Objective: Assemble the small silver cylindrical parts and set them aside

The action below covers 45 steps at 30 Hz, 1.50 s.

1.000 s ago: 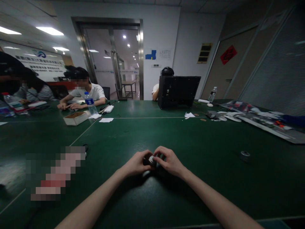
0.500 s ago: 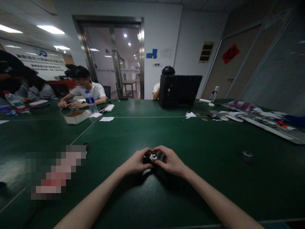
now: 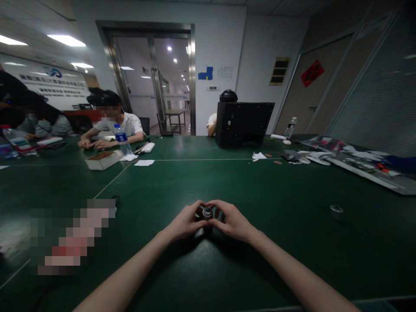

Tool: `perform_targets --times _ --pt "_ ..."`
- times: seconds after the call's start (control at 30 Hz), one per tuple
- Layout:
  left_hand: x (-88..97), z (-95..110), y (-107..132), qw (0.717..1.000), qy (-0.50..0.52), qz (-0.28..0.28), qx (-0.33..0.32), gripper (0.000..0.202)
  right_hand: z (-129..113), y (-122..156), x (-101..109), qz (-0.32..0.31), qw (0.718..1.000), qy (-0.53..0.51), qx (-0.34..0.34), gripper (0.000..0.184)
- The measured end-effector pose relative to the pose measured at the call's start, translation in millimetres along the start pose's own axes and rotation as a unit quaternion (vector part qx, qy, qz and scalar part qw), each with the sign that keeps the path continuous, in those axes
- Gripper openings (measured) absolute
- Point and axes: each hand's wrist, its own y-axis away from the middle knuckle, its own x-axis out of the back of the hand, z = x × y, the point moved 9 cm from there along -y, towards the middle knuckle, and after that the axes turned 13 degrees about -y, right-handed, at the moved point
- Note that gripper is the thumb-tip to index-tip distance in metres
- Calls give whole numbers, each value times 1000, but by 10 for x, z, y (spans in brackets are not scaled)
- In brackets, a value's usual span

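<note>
Here the glass double door is framed in steel, a lit corridor revealed behind it! Right of that door, a pale wall is dressed with a blue patch; farther right, a wooden door is marked by a red diamond. Left of the glass door, a lettered wall and glowing ceiling panels are seen; before it, the green table is spread.

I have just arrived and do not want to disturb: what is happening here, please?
A person's left hand and right hand together hold a small round metal part low over the green table. A second metal part stands apart, to the right. Beyond, to the left, a co-worker in white sits at the table.
</note>
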Motion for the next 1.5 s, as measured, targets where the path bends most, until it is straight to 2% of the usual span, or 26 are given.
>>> perform_targets --times 0.13,0.3,0.4,0.6,0.83,0.97,1.1,1.23,1.4,1.5 --pt "-28 -97 -23 999 30 -2 17 39 8 6 -7 -16 1000 5 -4 44" --pt "-52 -228 -57 997 65 7 39 40 31 27 -56 -50 999 12 -10 74" --pt "-94 -274 -64 990 127 -8 57 42 50 24 -74 -47 999 13 -5 82" --pt "-156 -261 -29 972 214 -35 91 48 47 -4 -49 -20 1000 -12 14 62" --pt "-206 -259 -2 956 271 -60 97 51 11 5 -55 -26 999 -22 5 60" --pt "-219 -210 16 955 271 -78 97 52 22 14 -73 -21 999 -27 -8 62" --pt "-205 -131 39 966 227 -83 96 58 -10 27 -94 -26 999 -23 -9 63" --pt "-203 -132 31 973 200 -71 95 54 -4 34 -126 -26 999 -17 -10 65" --pt "-247 -239 -25 968 222 -51 105 51 91 32 -77 34 999 13 -12 64" --pt "-241 -208 -61 968 233 -39 82 47 115 37 -50 60 998 18 -13 62"
